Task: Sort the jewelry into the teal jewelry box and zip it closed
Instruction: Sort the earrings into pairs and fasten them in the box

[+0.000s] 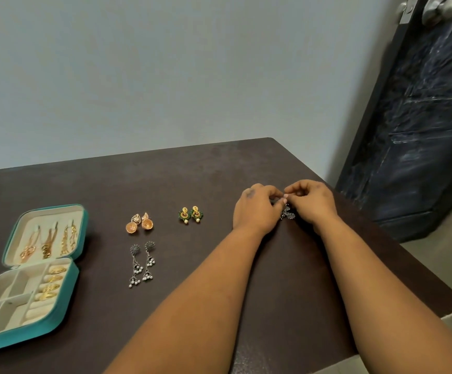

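Forearms reach in from the near edge across the dark brown bench (219, 171) and meet toward its far right side. At the near left lies the teal jewelry box (65, 300), open flat. Its cream base is split into compartments that look bare, with a column of ring rolls along the right side holding several gold rings (50, 283). Its raised lid, on the far side of the base, carries three gold chains (48, 240) hanging side by side.

Beyond the box, near the middle of the bench, a pair of long silver drop earrings (141, 264) with small white beads lies side by side. Just past them sits a pair of rose-gold dome earrings (139, 223), the two touching. To the right of those, well apart, is a small pair of green-and-gold earrings (190, 214) with pearl drops.

Farther right, the left hand (255, 209) and the right hand (312, 202) are brought together, fingertips nearly touching. Each grip is curled, pinching between the two hands a dark silver earring (287, 213), whose ornate lower part hangs out below the fingers, close to the bench. Whether this is one piece or a pair cannot be told, since the fingers hide most of it.

Behind the bench stands a pale grey wall (165, 76), and at the far right a dark marbled door (422, 117) with a metal handle near its top.
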